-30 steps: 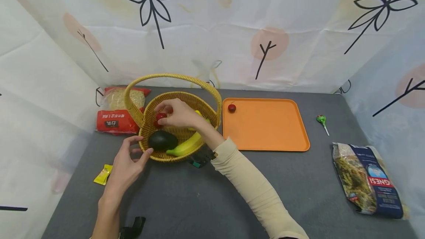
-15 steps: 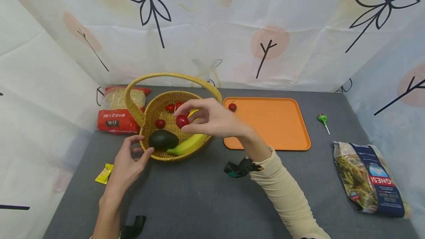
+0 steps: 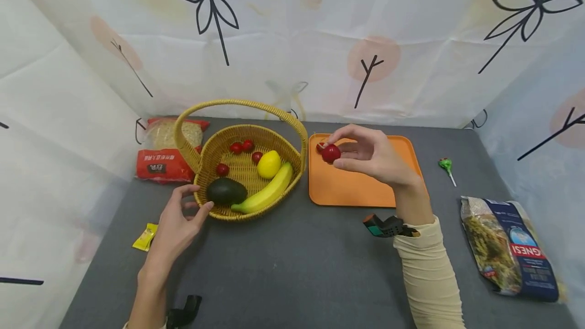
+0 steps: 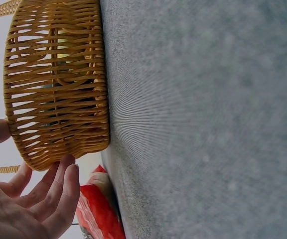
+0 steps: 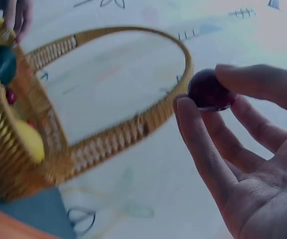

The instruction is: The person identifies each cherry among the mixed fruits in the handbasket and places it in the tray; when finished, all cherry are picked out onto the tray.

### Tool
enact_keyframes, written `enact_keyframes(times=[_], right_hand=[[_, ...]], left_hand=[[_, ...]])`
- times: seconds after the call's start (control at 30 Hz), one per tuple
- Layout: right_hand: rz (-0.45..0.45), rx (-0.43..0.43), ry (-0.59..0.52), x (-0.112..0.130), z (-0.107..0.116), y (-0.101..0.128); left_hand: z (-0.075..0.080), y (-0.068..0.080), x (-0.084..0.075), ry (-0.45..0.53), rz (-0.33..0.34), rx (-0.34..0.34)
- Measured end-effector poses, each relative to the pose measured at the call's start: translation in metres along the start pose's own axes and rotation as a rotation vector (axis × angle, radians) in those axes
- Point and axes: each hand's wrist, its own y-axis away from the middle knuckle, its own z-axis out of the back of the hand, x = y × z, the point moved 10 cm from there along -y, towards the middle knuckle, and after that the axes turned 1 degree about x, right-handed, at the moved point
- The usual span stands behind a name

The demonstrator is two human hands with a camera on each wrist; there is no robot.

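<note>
My right hand (image 3: 372, 159) pinches a dark red cherry (image 3: 331, 154) between thumb and fingertips, over the left part of the orange tray (image 3: 356, 194). A second cherry (image 3: 320, 147) on that tray is partly hidden behind it. In the right wrist view the held cherry (image 5: 209, 90) appears at the fingertips. My left hand (image 3: 180, 222) holds the near left side of the yellow wicker basket (image 3: 299, 174), thumb and fingers spread along its rim. Inside the basket are an avocado (image 3: 226, 191), a banana (image 3: 267, 193), a lemon (image 3: 269, 164) and several small red fruits (image 3: 222, 169).
A red noodle packet (image 3: 164, 164) lies behind the basket's left side. At the left is a small yellow sachet (image 3: 145, 237). To the right are a green-wrapped lollipop (image 3: 445, 166) and a pasta bag (image 3: 509, 250). The basket's tall handle (image 3: 242, 103) arches over it; cloth walls enclose the table.
My right hand has lifted the cherry out of the basket and carried it right, over the tray. My left hand has stayed at the basket rim.
</note>
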Motion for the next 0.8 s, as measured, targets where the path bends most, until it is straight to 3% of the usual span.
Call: enact_keyframes(times=[0.13, 0.3, 0.4, 0.6, 0.8], right_hand=[[-0.083, -0.087, 0.065, -0.030, 0.026, 0.008], [-0.308, -0.193, 0.152, -0.089, 0.056, 0.013], [-0.397, -0.235, 0.205, -0.123, 0.069, 0.015], [-0.444, -0.254, 0.378, -0.164, 0.086, 0.011], [-0.443, -0.267, 0.460, -0.175, 0.093, 0.008]], left_hand=[[0.000, 0.000, -0.002, -0.001, -0.001, 0.000], [-0.001, 0.000, -0.002, 0.001, 0.008, 0.003], [-0.001, 0.000, -0.002, 0.000, 0.007, 0.005], [0.000, -0.001, -0.002, -0.002, 0.004, 0.002], [-0.001, 0.000, -0.001, 0.000, 0.006, 0.002]])
